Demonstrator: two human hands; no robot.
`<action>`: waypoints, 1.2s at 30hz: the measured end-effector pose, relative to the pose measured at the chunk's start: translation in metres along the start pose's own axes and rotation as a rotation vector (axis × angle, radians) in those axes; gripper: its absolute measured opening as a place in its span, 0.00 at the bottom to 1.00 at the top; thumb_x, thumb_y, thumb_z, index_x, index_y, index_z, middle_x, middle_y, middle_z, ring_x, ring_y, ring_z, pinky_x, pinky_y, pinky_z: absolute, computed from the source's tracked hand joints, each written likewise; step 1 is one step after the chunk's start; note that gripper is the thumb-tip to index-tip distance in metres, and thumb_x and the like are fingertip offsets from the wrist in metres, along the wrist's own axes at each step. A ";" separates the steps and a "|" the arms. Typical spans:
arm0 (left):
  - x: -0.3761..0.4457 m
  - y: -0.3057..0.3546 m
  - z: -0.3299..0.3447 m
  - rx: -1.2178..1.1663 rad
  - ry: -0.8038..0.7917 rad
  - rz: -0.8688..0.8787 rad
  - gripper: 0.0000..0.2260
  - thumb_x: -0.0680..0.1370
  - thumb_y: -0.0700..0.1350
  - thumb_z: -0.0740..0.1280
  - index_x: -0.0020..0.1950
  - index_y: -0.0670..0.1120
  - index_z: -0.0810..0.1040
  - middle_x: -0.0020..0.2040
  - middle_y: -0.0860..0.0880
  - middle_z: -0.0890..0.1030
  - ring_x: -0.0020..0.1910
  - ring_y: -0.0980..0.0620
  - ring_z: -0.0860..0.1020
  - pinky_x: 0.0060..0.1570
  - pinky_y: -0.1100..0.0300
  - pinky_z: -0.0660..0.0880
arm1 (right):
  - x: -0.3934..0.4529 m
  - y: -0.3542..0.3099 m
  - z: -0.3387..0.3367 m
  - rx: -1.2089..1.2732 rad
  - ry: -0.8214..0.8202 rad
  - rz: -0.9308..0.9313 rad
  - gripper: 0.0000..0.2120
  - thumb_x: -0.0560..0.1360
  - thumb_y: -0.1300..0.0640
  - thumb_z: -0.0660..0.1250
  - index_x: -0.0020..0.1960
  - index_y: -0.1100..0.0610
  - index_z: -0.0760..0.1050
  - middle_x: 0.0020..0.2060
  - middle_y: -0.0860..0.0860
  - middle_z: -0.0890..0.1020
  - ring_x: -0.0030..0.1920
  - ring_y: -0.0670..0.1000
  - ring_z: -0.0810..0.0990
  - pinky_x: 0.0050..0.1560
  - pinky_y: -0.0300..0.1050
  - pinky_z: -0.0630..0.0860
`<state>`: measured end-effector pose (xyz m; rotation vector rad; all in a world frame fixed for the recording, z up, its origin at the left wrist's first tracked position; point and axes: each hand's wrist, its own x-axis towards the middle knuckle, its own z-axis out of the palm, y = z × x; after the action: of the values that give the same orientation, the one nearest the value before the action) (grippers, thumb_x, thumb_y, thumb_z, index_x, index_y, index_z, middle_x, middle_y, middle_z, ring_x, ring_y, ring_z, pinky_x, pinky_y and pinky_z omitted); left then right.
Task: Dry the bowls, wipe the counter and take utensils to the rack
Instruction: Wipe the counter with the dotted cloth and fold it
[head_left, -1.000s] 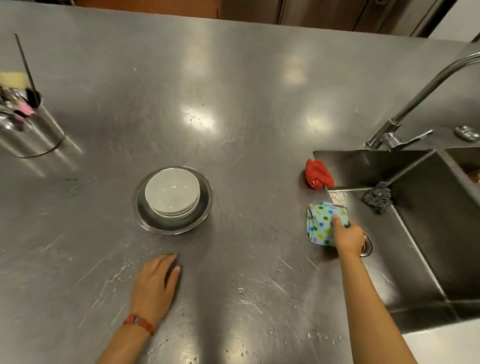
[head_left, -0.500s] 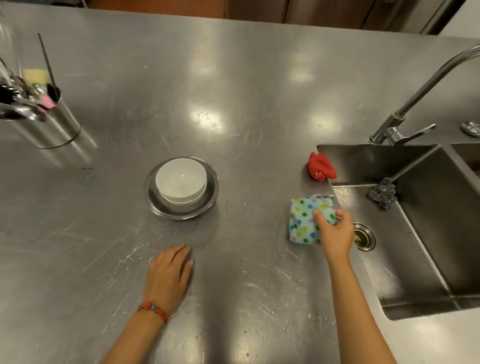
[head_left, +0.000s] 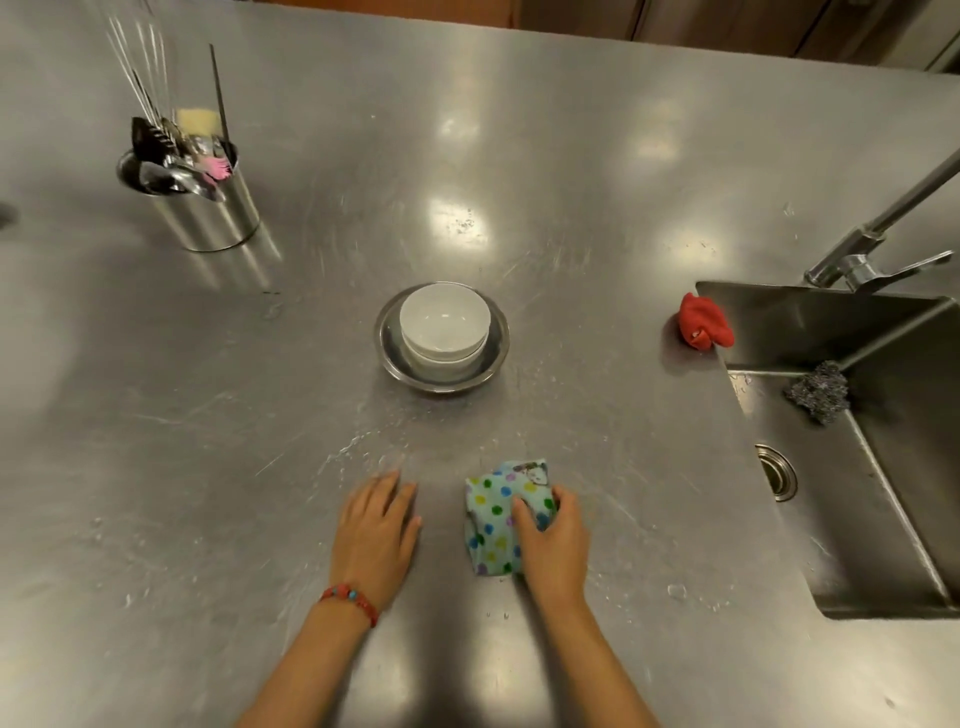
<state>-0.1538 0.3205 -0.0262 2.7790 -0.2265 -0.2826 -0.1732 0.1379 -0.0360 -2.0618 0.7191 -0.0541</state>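
Note:
White bowls (head_left: 444, 322) sit stacked inside a steel bowl (head_left: 496, 349) in the middle of the wet steel counter (head_left: 571, 182). Below them my right hand (head_left: 553, 545) presses a folded polka-dot cloth (head_left: 496, 519) flat on the counter, fingers curled over its right side. My left hand (head_left: 376, 530), with a red bead bracelet at the wrist, lies palm down just left of the cloth, holding nothing. A steel utensil holder (head_left: 208, 202) with spoons, a whisk and a sponge stands at the far left.
A sink (head_left: 857, 467) with a drain and a steel scourer (head_left: 818, 389) lies at the right, under a faucet (head_left: 872, 244). A crumpled red cloth (head_left: 704, 322) rests on the sink's left corner. Water streaks mark the counter around my hands.
My right hand has dragged the polka-dot cloth from the sink's edge leftward and toward me across the counter. My left hand has stayed flat on the counter.

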 end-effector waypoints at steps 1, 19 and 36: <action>-0.002 -0.001 0.000 0.023 -0.008 -0.012 0.24 0.76 0.53 0.52 0.50 0.38 0.82 0.52 0.36 0.82 0.49 0.36 0.81 0.44 0.39 0.77 | -0.002 0.001 0.003 -0.179 0.067 -0.120 0.21 0.73 0.55 0.68 0.64 0.58 0.69 0.60 0.56 0.75 0.61 0.57 0.74 0.59 0.47 0.71; -0.003 -0.016 0.017 -0.004 0.056 0.026 0.17 0.71 0.43 0.70 0.59 0.39 0.78 0.60 0.37 0.78 0.60 0.35 0.75 0.57 0.38 0.71 | 0.088 -0.030 0.043 -0.810 -0.150 -0.477 0.22 0.80 0.44 0.49 0.71 0.48 0.63 0.73 0.54 0.62 0.75 0.58 0.51 0.73 0.60 0.45; 0.027 0.010 0.026 -0.065 0.022 0.008 0.22 0.79 0.48 0.58 0.73 0.47 0.59 0.76 0.45 0.55 0.75 0.45 0.51 0.73 0.48 0.46 | 0.100 -0.005 0.018 -0.757 -0.108 -0.495 0.20 0.79 0.46 0.53 0.69 0.48 0.67 0.70 0.53 0.69 0.73 0.59 0.59 0.71 0.59 0.58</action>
<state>-0.1347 0.2979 -0.0513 2.7147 -0.2187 -0.2530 -0.0820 0.1028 -0.0655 -2.9023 0.1359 0.0602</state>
